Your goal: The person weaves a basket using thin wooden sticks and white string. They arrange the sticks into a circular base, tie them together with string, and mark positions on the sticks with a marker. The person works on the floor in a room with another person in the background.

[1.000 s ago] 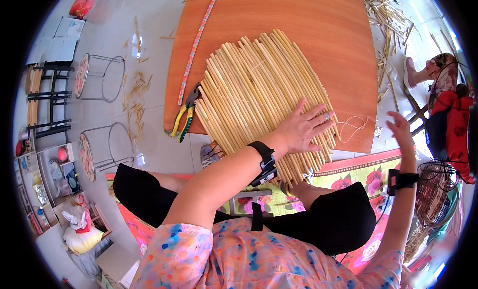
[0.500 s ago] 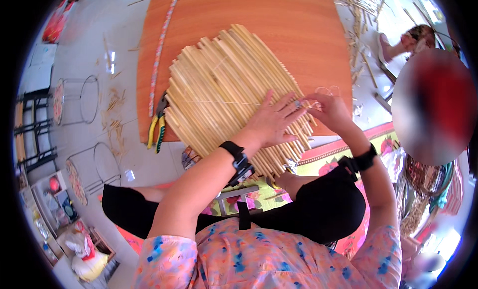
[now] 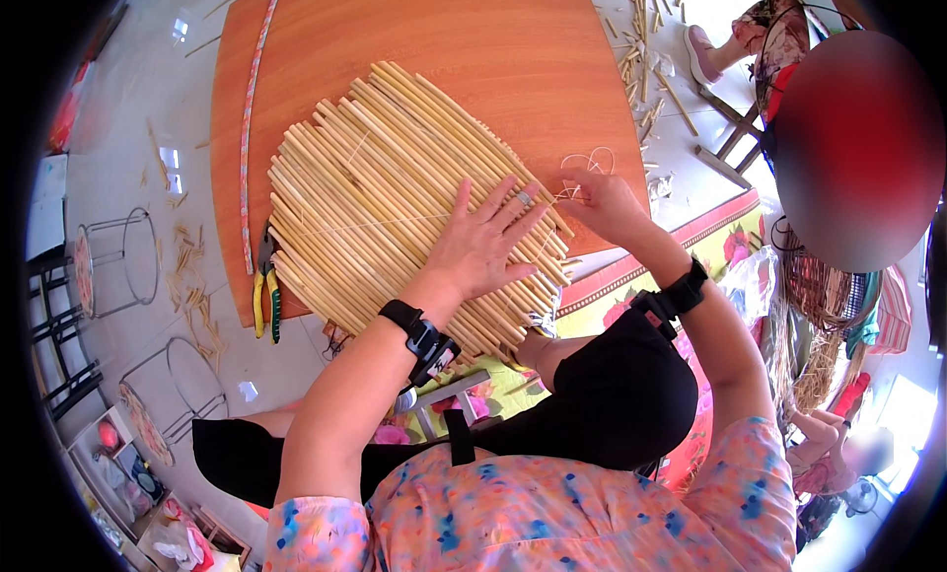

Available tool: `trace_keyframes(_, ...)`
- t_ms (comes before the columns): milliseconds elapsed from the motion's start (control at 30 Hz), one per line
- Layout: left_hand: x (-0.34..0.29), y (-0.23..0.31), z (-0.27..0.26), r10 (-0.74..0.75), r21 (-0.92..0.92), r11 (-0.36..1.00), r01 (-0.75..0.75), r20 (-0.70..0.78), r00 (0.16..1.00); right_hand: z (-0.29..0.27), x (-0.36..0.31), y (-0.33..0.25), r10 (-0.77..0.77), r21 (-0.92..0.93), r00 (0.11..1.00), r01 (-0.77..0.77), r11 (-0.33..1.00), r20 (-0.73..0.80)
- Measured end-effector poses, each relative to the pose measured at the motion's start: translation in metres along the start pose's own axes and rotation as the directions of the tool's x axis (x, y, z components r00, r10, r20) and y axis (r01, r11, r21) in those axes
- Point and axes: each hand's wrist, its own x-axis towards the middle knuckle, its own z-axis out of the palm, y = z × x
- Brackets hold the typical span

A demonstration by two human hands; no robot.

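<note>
Smooth, orange wood-grain tabletop [image 3: 424,25] underlies a rounded mat of straight, pale reeds [image 3: 360,192], which overhangs its near edge. Flat on the mat's right part, the left hand [image 3: 475,249] spreads its fingers; just right of the mat, the right hand [image 3: 607,212] pinches looped, thin white thread [image 3: 589,164]. Left of the mat lie yellow-and-green-handled pliers [image 3: 260,288] and a slender patterned rod [image 3: 246,158].
</note>
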Motion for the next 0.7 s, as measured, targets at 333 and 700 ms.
trace_keyframes(333,0.005,0.003,-0.003,-0.004,-0.001,1.000,0.004,0.004,1.000,0.019,0.008,0.037,0.026,0.303,0.993,-0.059,0.951,0.114)
trace_keyframes(700,-0.011,-0.004,-0.004,0.013,-0.148,0.989,-0.030,-0.114,0.993,0.032,0.010,0.047,-0.012,0.304,0.997,-0.011,0.952,0.074)
